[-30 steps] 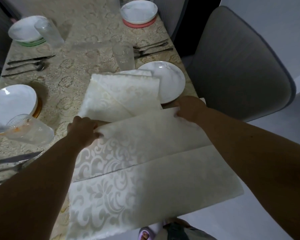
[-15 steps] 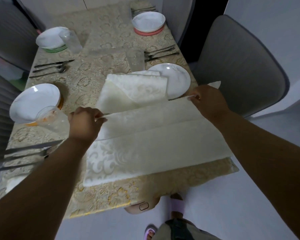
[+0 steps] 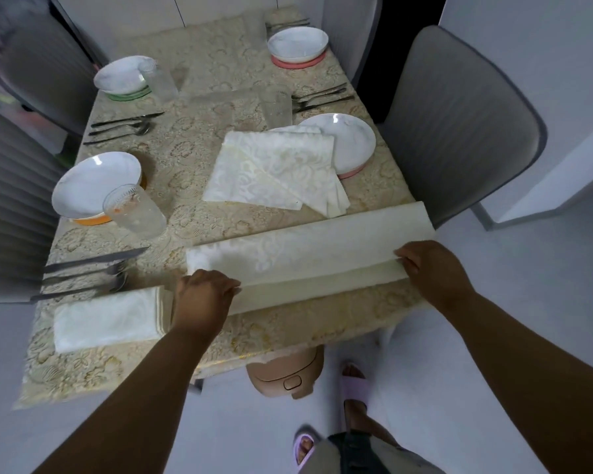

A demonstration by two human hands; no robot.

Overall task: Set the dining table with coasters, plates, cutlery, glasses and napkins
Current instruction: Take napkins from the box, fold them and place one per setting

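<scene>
Table [image 3: 199, 155] with the gold-patterned cloth takes up most of the view; grey chair [image 3: 459, 131] on the right side, another grey chair [image 3: 45, 66] at the far left.

Napkin being folded [image 3: 308, 254] lies across the near edge as a long strip — its right end overhangs the table corner. Left hand [image 3: 202, 295] pinches the near fold at the strip's left end, fingers curled. Right hand [image 3: 432, 268] pinches the same fold at the right end, thumb and fingers closed on the cloth.

Stack of napkins [image 3: 274, 172] sits mid-table, its far right corner overlapping the near-right plate [image 3: 350, 142], which rests on a pink coaster. Finished folded napkin [image 3: 107, 319] lies at the near left, just beside the left hand.

Near-left plate [image 3: 93, 183] sits on an orange coaster, with a glass [image 3: 134, 210] touching its near rim. Far-left plate [image 3: 120, 75] on a green coaster, glass [image 3: 160, 80] beside it. Far-right plate [image 3: 297, 44] on a pink coaster. Another glass [image 3: 276, 106] stands behind the napkin stack.

Cutlery sets: near left [image 3: 86, 271], mid left [image 3: 124, 124], right [image 3: 319, 97] — each between two place settings.
</scene>
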